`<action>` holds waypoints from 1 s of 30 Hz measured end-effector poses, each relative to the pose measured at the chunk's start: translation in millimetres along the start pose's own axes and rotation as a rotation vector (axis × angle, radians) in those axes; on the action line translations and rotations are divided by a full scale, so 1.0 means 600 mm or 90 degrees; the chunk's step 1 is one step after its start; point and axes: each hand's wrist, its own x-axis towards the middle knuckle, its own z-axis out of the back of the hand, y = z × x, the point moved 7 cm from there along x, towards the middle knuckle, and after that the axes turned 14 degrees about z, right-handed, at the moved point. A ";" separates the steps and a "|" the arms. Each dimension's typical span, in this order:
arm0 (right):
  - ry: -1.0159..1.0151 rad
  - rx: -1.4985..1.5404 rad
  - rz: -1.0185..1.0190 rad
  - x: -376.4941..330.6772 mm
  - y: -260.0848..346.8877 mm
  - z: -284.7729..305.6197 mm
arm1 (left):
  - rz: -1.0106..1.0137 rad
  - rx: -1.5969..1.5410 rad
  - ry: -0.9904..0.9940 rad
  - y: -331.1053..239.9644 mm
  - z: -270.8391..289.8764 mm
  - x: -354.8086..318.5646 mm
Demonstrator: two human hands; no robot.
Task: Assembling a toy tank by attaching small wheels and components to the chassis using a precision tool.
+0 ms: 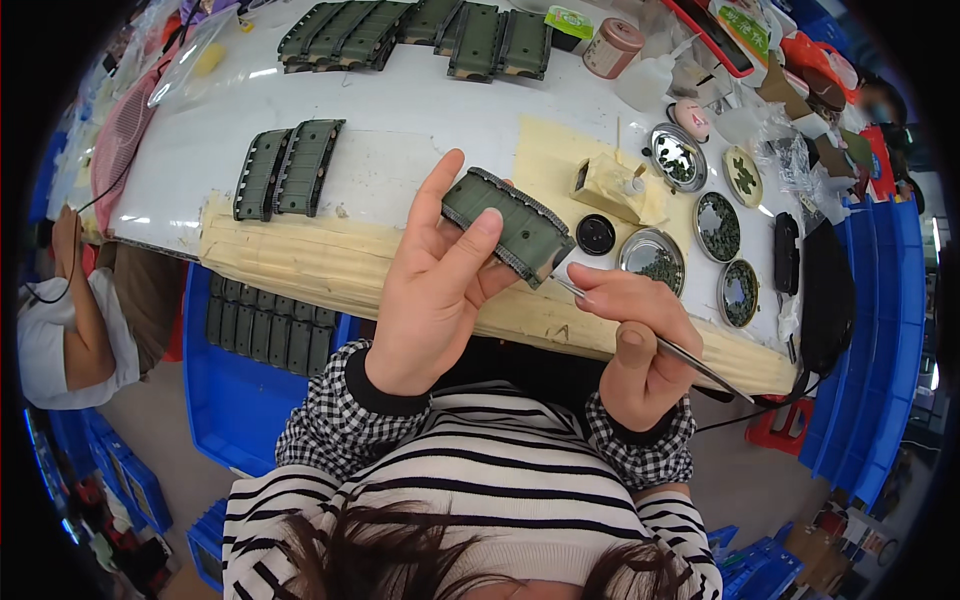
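My left hand (432,275) grips a green camouflage model tank hull piece (515,228) with track links along its long edges, thumb pressed on its flat face. A pair of metal tweezers (690,360) lies in my right hand (640,335), its tip touching or close to the lower right corner of the piece. To the left on the table lie two like green pieces (290,170). Right of my hands stand a yellowish block (612,190) with a small pot on top, a round black lid (596,235) and a metal dish (650,262) of small green parts.
More round dishes (717,226) of small green parts stand at the right. Several green pieces (345,35) and a pink jar (613,48) line the back. A blue bin (230,400) of green pieces is below left. Another person's arm (85,330) is at the left.
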 end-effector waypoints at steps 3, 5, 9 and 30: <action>0.008 0.011 -0.026 -0.003 -0.006 -0.005 | 0.004 0.001 0.005 0.002 0.000 -0.001; 0.019 0.011 -0.026 -0.004 -0.006 -0.005 | 0.006 0.002 0.006 0.000 -0.002 -0.001; 0.021 0.006 -0.049 -0.005 -0.009 -0.007 | 0.003 -0.007 0.007 0.002 -0.003 -0.003; 0.082 -0.082 0.057 0.002 0.014 -0.018 | 0.005 -0.001 0.013 0.007 -0.002 -0.003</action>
